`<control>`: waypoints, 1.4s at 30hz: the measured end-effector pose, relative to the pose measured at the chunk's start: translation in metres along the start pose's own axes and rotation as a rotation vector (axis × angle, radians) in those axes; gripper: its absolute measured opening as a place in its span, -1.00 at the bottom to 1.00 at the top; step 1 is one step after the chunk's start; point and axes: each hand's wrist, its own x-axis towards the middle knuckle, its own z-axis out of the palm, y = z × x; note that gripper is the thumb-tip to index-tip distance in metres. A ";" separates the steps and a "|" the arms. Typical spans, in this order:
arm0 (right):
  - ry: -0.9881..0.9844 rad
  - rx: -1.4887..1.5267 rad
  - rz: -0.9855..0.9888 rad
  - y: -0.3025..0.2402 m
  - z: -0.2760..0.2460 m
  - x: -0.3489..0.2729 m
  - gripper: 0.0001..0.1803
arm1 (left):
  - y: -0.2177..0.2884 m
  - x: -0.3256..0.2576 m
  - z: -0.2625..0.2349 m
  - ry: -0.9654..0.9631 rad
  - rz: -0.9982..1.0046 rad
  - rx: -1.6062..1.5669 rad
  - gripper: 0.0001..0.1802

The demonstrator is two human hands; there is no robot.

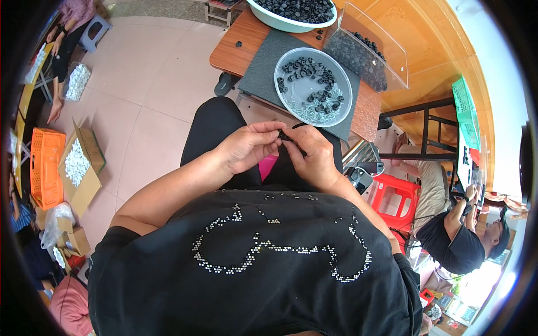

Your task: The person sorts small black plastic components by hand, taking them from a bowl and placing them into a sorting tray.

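Over my lap, my left hand [249, 147] and my right hand [311, 154] meet at the fingertips. Both are closed in a pinch on a small black plastic part [283, 135], largely covered by the fingers. Just beyond them, a clear round bowl [304, 88] rests on a dark grey mat [259, 74]. Black round knob-like parts [306, 68] lie scattered in the bowl, with a pile of small thin silvery pieces [321, 116] at its near side.
A pale basin [274, 21] heaped with black parts and a clear box [358, 59] of more stand on the brown table [232, 43]. An orange crate [46, 168] and a cardboard box [84, 185] are at left. Another person [457, 241] sits at right beside a red stool [395, 196].
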 end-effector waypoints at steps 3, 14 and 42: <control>0.007 0.010 -0.011 -0.002 0.000 0.001 -0.71 | 0.000 -0.001 0.002 0.003 -0.003 -0.024 -0.76; 0.047 0.455 0.427 0.006 -0.003 -0.009 -0.74 | 0.006 -0.004 0.007 -0.072 -0.032 -0.024 -0.71; 0.124 0.433 0.319 -0.003 0.006 -0.006 -0.79 | 0.002 -0.007 0.022 0.012 0.109 0.142 -0.77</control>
